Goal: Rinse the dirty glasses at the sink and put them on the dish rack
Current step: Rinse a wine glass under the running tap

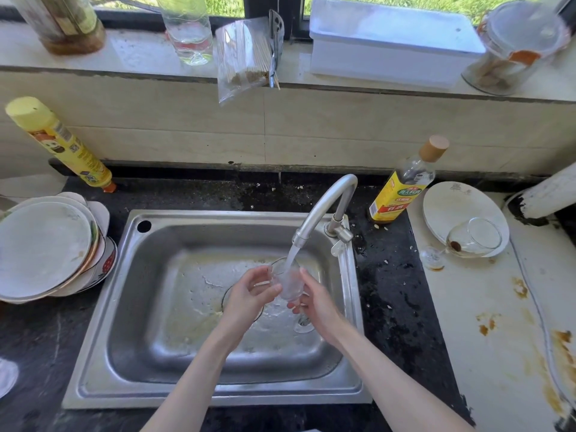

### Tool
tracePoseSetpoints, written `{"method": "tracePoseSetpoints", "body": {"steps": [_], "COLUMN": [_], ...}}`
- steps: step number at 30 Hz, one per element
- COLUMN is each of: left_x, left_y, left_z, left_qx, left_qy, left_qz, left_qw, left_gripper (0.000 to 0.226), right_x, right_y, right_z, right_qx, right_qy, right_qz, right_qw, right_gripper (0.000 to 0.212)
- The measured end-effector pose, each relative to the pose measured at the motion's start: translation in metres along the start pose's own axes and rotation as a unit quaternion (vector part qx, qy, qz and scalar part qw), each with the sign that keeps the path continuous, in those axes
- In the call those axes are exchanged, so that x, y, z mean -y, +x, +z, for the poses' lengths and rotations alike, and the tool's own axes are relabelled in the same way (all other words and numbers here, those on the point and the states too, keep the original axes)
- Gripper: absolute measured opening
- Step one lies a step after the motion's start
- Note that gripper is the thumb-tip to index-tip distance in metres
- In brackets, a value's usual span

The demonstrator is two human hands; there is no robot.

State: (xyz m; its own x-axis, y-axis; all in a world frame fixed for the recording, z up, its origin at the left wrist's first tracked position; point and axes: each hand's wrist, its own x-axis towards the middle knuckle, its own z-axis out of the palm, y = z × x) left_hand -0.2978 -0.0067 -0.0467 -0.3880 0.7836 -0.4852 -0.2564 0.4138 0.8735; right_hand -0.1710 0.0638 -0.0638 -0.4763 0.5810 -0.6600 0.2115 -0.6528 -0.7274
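Observation:
A clear stemmed glass (288,280) is held over the steel sink (149,307) under the running stream from the tap (324,207). My left hand (249,294) curls around the left side of its bowl. My right hand (314,302) grips the lower part of the bowl and the stem, and the foot shows below my fingers. A second stemmed glass (470,238) with brown residue lies on its side on a white plate (448,201) on the right counter. No dish rack is in view.
A stack of dirty plates (46,247) stands left of the sink. A yellow bottle (59,141) leans at the back left and a yellow-labelled bottle (402,182) stands behind the tap. The right counter (486,338) is stained. Another glass's edge (6,377) shows at far left.

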Motion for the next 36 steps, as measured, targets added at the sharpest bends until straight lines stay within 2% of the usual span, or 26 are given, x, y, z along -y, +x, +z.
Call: {"method": "tracePoseSetpoints", "body": {"steps": [3, 8, 10, 12, 13, 14, 16, 18, 19, 20, 23, 26, 28, 30, 31, 34, 36], "left_x": [-0.002, -0.001, -0.002, -0.005, -0.008, -0.013, -0.024, -0.032, -0.035, -0.037, -0.044, -0.045, -0.049, -0.054, -0.056, -0.059, -0.055], "left_y": [0.001, 0.005, 0.005, 0.006, 0.007, 0.007, 0.008, 0.009, 0.011, 0.012, 0.011, 0.007, 0.006, 0.008, 0.009, 0.011, 0.011], "left_z": [0.0, -0.004, -0.005, -0.007, -0.008, -0.009, -0.013, -0.014, -0.013, -0.013, -0.009, -0.004, -0.004, -0.009, -0.011, -0.01, -0.006], "left_qx": [-0.003, -0.008, -0.024, -0.022, -0.004, 0.032, 0.149, 0.258, 0.282, 0.284, 0.217, 0.166, 0.201, 0.268, 0.283, 0.247, 0.194], "left_qy": [0.035, 0.099, 0.202, 0.3, 0.325, 0.336, 0.356, 0.419, 0.437, 0.435, 0.383, 0.332, 0.347, 0.391, 0.407, 0.402, 0.38], "left_qz": [0.021, 0.082, 0.174, 0.28, 0.305, 0.304, 0.251, 0.161, 0.13, 0.116, 0.133, 0.152, 0.142, 0.114, 0.102, 0.111, 0.13], "left_qw": [0.999, 0.992, 0.964, 0.912, 0.895, 0.891, 0.888, 0.855, 0.844, 0.847, 0.888, 0.916, 0.905, 0.873, 0.862, 0.874, 0.895], "left_gripper": [0.038, 0.033, 0.034, 0.028, 0.025, 0.023, 0.021, 0.021, 0.022, 0.022, 0.01, 0.031, 0.032, 0.023, 0.018, 0.015, 0.029], "right_x": [-0.002, 0.002, 0.004, 0.007, 0.008, 0.009, 0.013, 0.016, 0.017, 0.018, 0.018, 0.017, 0.02, 0.019, 0.019, 0.02, 0.024], "right_y": [0.0, -0.002, -0.002, -0.003, -0.003, -0.003, -0.003, -0.001, -0.002, -0.002, -0.004, -0.006, -0.007, -0.006, -0.007, -0.007, -0.006], "right_z": [0.001, -0.001, -0.001, -0.001, -0.001, 0.0, -0.001, -0.002, -0.002, -0.003, -0.005, -0.004, -0.004, -0.005, -0.004, -0.001, 0.001], "right_qx": [-0.001, 0.013, 0.015, 0.023, 0.03, 0.035, 0.032, 0.021, 0.022, 0.029, 0.056, 0.091, 0.096, 0.091, 0.084, 0.085, 0.081], "right_qy": [0.005, 0.007, -0.004, -0.014, -0.02, -0.026, -0.052, -0.084, -0.091, -0.092, -0.112, -0.105, -0.104, -0.131, -0.152, -0.157, -0.15], "right_qz": [-0.019, -0.033, -0.038, -0.051, -0.057, -0.061, -0.058, -0.05, -0.052, -0.059, -0.087, -0.092, -0.083, -0.074, -0.073, -0.087, -0.091], "right_qw": [1.0, 0.999, 0.999, 0.998, 0.998, 0.997, 0.996, 0.995, 0.994, 0.994, 0.988, 0.986, 0.986, 0.984, 0.982, 0.98, 0.981], "right_gripper": [0.051, 0.053, 0.051, 0.052, 0.053, 0.054, 0.049, 0.045, 0.043, 0.041, 0.037, 0.054, 0.057, 0.046, 0.049, 0.056, 0.043]}}
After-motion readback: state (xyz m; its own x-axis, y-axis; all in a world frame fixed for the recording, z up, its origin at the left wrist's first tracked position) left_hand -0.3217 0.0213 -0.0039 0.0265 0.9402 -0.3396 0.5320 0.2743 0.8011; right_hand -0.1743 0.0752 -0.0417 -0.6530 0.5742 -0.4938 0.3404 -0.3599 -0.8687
